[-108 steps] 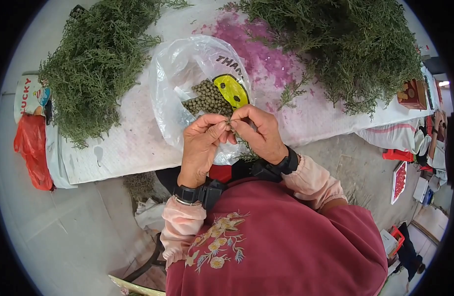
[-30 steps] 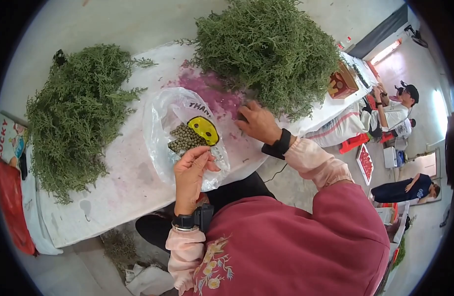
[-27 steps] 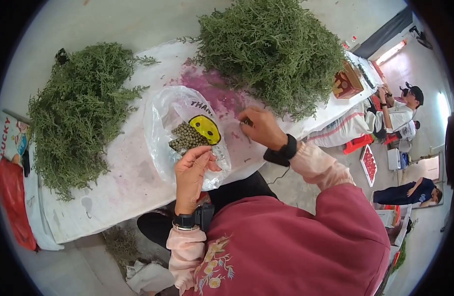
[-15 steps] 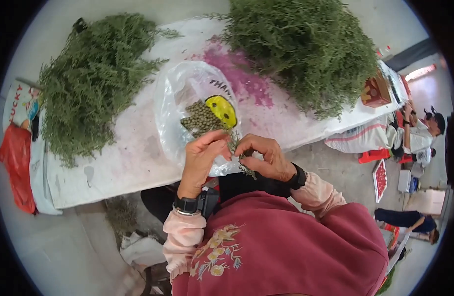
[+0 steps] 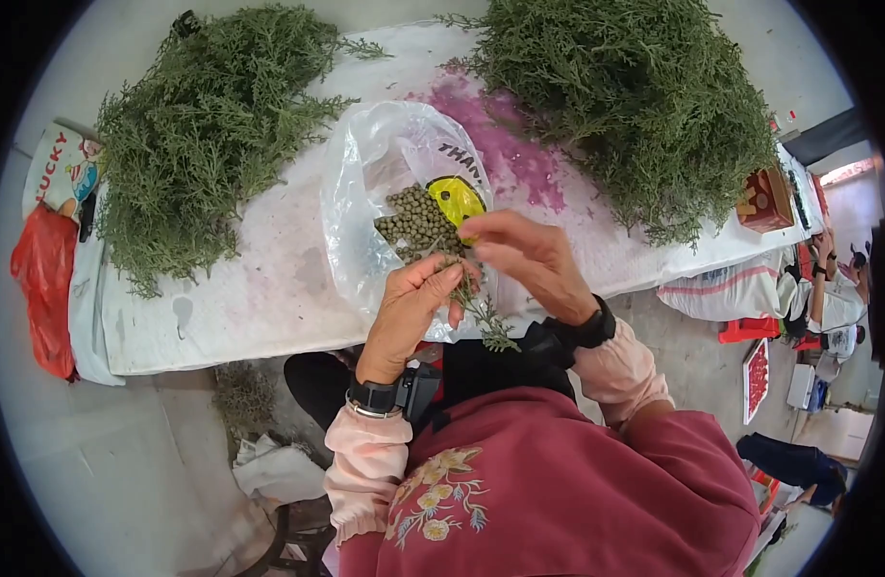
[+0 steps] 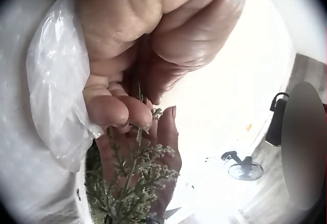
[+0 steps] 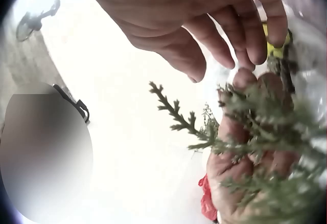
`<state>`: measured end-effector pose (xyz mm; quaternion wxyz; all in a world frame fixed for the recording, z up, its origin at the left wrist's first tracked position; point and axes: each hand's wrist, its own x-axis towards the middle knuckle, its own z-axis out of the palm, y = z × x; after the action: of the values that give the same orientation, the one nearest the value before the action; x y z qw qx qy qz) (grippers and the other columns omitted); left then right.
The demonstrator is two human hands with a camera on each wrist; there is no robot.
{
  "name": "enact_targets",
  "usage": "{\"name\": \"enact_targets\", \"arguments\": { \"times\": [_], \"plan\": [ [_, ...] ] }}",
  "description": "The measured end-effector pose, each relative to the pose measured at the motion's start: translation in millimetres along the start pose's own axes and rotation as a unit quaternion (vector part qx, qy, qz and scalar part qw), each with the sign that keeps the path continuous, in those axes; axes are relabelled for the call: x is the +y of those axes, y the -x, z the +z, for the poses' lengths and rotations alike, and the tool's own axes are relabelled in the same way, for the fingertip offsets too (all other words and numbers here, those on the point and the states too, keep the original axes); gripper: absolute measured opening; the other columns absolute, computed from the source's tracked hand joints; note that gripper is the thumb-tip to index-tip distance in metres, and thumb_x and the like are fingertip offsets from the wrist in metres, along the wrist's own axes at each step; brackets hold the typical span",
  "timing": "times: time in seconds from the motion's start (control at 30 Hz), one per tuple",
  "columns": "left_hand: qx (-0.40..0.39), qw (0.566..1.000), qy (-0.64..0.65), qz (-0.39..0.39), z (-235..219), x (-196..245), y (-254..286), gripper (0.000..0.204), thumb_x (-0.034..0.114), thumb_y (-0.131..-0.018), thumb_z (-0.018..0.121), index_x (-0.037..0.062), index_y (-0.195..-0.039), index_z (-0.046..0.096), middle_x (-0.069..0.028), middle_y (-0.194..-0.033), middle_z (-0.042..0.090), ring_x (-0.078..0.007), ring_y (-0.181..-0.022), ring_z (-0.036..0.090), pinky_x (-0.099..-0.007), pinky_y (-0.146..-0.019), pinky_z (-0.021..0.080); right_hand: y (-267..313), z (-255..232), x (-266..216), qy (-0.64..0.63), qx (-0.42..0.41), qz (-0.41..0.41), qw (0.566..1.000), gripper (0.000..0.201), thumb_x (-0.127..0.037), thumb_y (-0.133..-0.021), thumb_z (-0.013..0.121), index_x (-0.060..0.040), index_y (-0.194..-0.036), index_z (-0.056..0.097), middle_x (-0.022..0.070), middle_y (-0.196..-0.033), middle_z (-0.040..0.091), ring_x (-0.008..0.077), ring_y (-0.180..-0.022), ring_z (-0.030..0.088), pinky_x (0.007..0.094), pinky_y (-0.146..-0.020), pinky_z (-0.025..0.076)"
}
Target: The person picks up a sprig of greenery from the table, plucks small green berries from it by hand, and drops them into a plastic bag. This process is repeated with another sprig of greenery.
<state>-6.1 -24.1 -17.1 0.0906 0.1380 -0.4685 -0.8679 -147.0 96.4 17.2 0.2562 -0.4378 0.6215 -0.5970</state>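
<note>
My left hand [image 5: 409, 308] pinches a small green conifer sprig [image 5: 483, 317] between thumb and fingers, low in front of a clear plastic bag [image 5: 344, 192]. In the left wrist view the sprig [image 6: 127, 188] hangs past the fingertips. My right hand [image 5: 538, 264] is just to the right, its fingers extended and holding nothing; the right wrist view shows the fingers [image 7: 250, 40] just above the sprig. Inside the bag, which lies open and bears a yellow smiley print, is a heap of small round green-brown cones [image 5: 418, 223].
Two large piles of conifer branches lie on the table: a left pile [image 5: 211, 144] and a right pile [image 5: 635, 106]. A red bag [image 5: 43, 288] hangs at the left edge. A printed box [image 5: 764, 200] stands at the right, with people beyond.
My right hand reached to the right pile and came back to the left hand with a sprig. Now the left hand holds the sprig and the right fingers are off it.
</note>
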Motion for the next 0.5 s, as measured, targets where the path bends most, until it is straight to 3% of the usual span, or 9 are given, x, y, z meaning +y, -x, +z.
{"name": "enact_targets", "arguments": {
  "times": [0.1,0.37,0.5],
  "plan": [
    [-0.006,1.000,0.024,-0.010,1,3,2,0.026,0.020,-0.092,0.051,-0.0038,-0.099,0.060,-0.0090,-0.089,0.062,-0.0116,-0.065,0.055,-0.0223,-0.053,0.044,-3,13,-2,-0.205,-0.077,0.141,0.965,0.021,-0.011,-0.088,0.057,0.0008,-0.106,0.061,0.0044,-0.095,0.061,0.0091,-0.075,0.056,0.0236,-0.065,0.046],
    [-0.054,0.994,0.088,-0.042,-3,3,7,0.027,0.021,-0.093,0.050,-0.0033,-0.100,0.058,-0.0096,-0.092,0.061,-0.0153,-0.078,0.057,-0.0255,-0.057,0.046,-5,13,11,-0.278,-0.110,0.161,0.940,0.017,-0.008,-0.088,0.056,0.0021,-0.100,0.062,0.0058,-0.091,0.062,0.0077,-0.060,0.054,0.0225,-0.050,0.046],
    [-0.053,0.992,0.103,-0.047,-2,4,6,0.028,0.022,-0.093,0.050,-0.0033,-0.101,0.058,-0.0101,-0.091,0.061,-0.0168,-0.078,0.058,-0.0271,-0.058,0.046,-3,17,11,-0.288,-0.080,0.152,0.942,0.015,-0.007,-0.088,0.055,0.0029,-0.097,0.063,0.0067,-0.090,0.062,0.0080,-0.061,0.054,0.0227,-0.050,0.046]
  ]
}}
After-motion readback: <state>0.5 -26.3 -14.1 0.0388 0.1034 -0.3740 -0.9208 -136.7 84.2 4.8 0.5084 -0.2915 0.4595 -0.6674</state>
